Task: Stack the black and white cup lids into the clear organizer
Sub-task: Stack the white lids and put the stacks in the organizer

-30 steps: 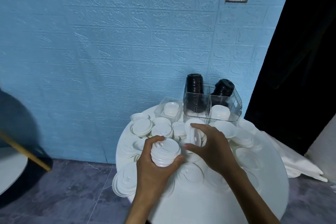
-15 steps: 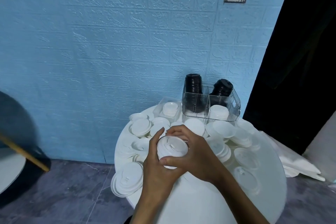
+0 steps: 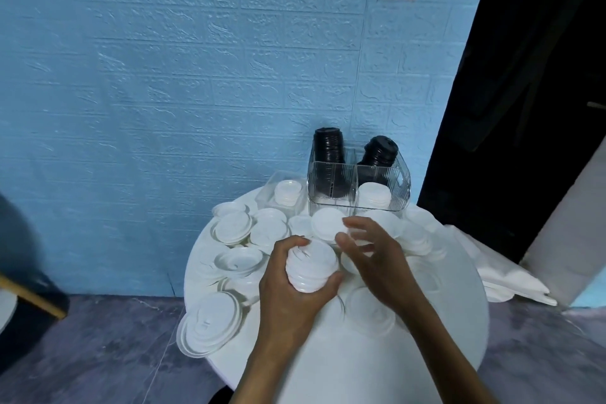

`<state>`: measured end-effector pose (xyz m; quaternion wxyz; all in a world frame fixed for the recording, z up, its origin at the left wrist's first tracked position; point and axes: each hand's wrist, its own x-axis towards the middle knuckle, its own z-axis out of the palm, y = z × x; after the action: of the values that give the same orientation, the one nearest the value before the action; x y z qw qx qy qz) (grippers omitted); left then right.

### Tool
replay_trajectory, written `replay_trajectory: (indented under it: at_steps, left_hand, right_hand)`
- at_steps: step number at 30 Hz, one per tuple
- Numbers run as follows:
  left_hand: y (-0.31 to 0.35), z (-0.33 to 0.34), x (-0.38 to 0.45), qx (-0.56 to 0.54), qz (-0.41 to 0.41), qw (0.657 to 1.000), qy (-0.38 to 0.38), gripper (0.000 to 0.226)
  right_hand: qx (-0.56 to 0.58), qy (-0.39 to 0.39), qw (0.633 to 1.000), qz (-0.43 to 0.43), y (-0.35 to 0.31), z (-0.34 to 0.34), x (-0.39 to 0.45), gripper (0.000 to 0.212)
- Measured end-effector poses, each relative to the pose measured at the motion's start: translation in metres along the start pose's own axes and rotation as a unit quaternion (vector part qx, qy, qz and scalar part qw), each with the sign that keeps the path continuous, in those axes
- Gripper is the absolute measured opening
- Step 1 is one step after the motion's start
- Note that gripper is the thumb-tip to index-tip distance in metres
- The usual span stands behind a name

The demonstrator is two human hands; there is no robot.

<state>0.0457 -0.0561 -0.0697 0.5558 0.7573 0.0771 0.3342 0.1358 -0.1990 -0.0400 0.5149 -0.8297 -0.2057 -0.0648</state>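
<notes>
Left hand (image 3: 292,285) is gripping a stack of white lids (image 3: 311,267), fingers and thumb wrapping around it, above the round white table (image 3: 442,331). Right hand (image 3: 377,259) is hovering just right of the stack, fingers loosely curled, holding nothing. Loose white lids (image 3: 232,228) are lying across the tabletop. Clear organizer (image 3: 357,187) is sitting at the table's far edge, holding two black lid stacks (image 3: 329,144) at the back and a white stack in front right. No readable writing or labels anywhere.
</notes>
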Motion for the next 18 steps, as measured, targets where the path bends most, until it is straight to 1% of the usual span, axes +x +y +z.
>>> replay_trajectory:
  at_steps: [2,4,6,8,10,12,16,18]
  left_hand:
    - [0.001,0.004,0.001,-0.01,-0.006,1.0,-0.011,0.062]
    - [0.001,0.009,0.001,-0.018,-0.008,1.0,-0.015,0.062]
    - [0.001,0.013,0.0,-0.021,-0.008,1.0,-0.015,0.063]
    - [0.0,0.017,0.0,-0.019,-0.006,1.0,-0.017,0.063]
    - [-0.002,0.019,0.0,-0.014,-0.002,1.0,-0.022,0.063]
    - [-0.002,0.02,-0.001,-0.013,0.002,1.0,-0.027,0.062]
    - [-0.004,0.021,-0.001,-0.006,0.006,1.0,-0.021,0.063]
    - [-0.006,0.02,0.0,-0.004,0.004,1.0,-0.02,0.064]
  right_hand:
    - [-0.085,0.054,0.995,0.01,0.023,-0.008,0.005,0.048]
    - [-0.148,0.07,0.986,0.011,0.043,-0.013,0.007,0.045]
    - [-0.195,0.062,0.979,0.015,0.058,-0.015,0.006,0.053]
    - [-0.241,0.029,0.97,0.022,0.069,-0.015,0.006,0.064]
    - [-0.275,-0.006,0.961,0.029,0.075,-0.012,0.006,0.069]
    - [-0.278,-0.017,0.96,0.032,0.078,-0.012,0.005,0.064]
    - [-0.253,-0.005,0.967,0.037,0.08,-0.01,0.004,0.046]
    - [-0.221,0.006,0.975,0.029,0.075,-0.012,0.002,0.043]
